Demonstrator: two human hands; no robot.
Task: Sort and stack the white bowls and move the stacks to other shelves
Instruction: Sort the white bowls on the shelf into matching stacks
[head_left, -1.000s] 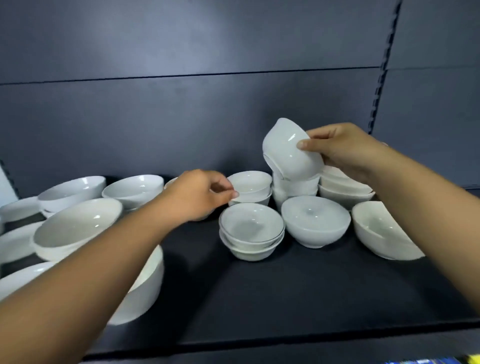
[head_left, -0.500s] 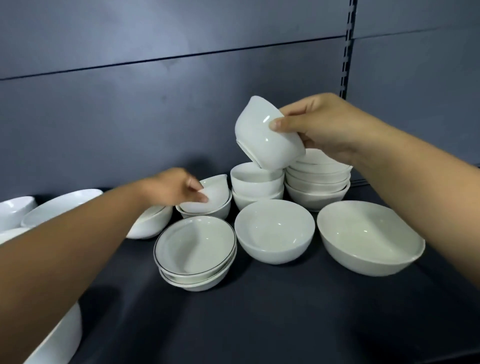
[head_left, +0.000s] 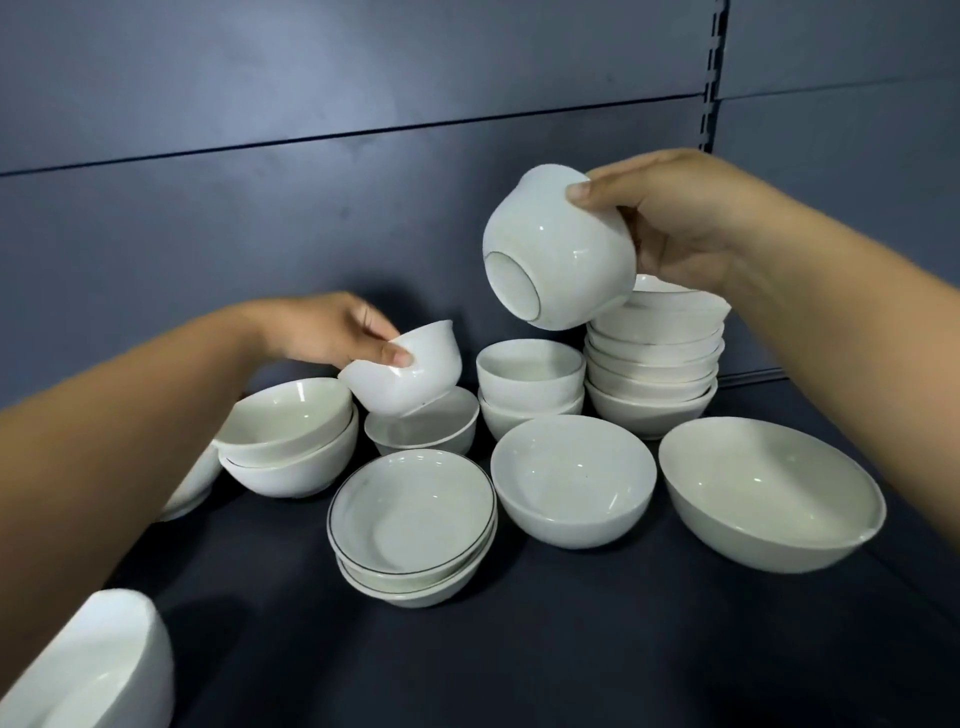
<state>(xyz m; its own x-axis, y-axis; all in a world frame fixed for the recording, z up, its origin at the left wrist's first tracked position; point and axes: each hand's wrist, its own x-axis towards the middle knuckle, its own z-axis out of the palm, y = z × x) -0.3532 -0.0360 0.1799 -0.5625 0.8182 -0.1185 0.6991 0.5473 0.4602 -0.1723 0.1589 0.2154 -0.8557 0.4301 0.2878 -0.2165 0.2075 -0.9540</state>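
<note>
My right hand (head_left: 680, 218) grips a small deep white bowl (head_left: 558, 254), tilted on its side in the air with its foot ring facing me, above a stack of two small bowls (head_left: 530, 387). My left hand (head_left: 332, 332) holds another small white bowl (head_left: 410, 371) by its rim, tilted and lifted just over a shallow bowl (head_left: 431, 426). Behind the right hand stands a taller stack of several bowls (head_left: 654, 364). In front lie a stack of shallow dark-rimmed bowls (head_left: 413, 519), a single medium bowl (head_left: 571, 478) and a large bowl (head_left: 769, 499).
All bowls rest on a dark shelf (head_left: 571, 649) with a dark blue back panel. Two nested bowls (head_left: 291, 441) sit at the left behind my forearm. A large white bowl (head_left: 98, 670) fills the lower left corner. A slotted metal upright (head_left: 714, 73) runs down the back right.
My left hand has lifted a small bowl off the shallow bowl and tilted it. My right hand has turned its bowl so the foot faces me. The view has moved closer and rightward.
</note>
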